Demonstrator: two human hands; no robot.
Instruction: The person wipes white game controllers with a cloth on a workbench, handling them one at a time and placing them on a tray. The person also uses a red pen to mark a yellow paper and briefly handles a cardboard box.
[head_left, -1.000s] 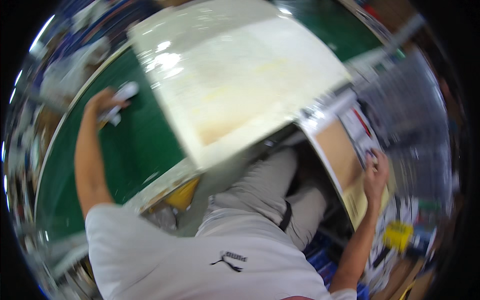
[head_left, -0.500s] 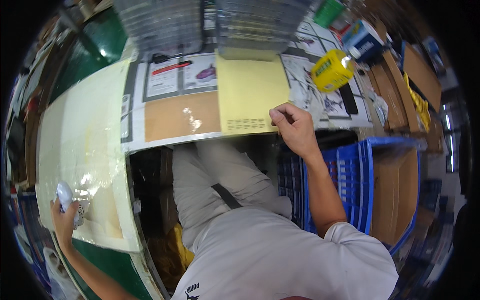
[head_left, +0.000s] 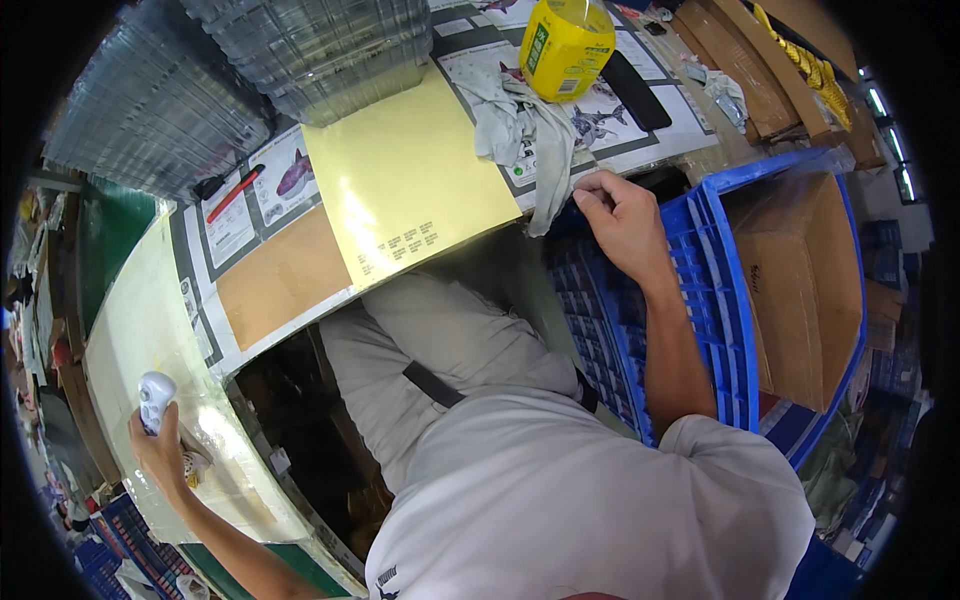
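Over the pale board at the left, my left hand is closed round a white-grey handheld controller with dark buttons. Its rounded end sticks up past my fingers. Just beside the wrist, a small clear packet with a brownish pattern lies on the board. My right hand hangs by the table's front edge, fingers curled in toward the thumb, and nothing shows between them. Nearest to it are a crumpled grey-white cloth, draped over the edge, and a blue crate below.
A yellow sheet and a brown one lie on the table. Stacked clear plastic trays stand behind them. A red pen, a yellow-labelled bottle and a black flat object lie about. The crate holds a cardboard box.
The whole view has swung, so the table now slants. The controller sits more upright in my left hand, its buttons now showing. My right hand is now near the cloth and crate.
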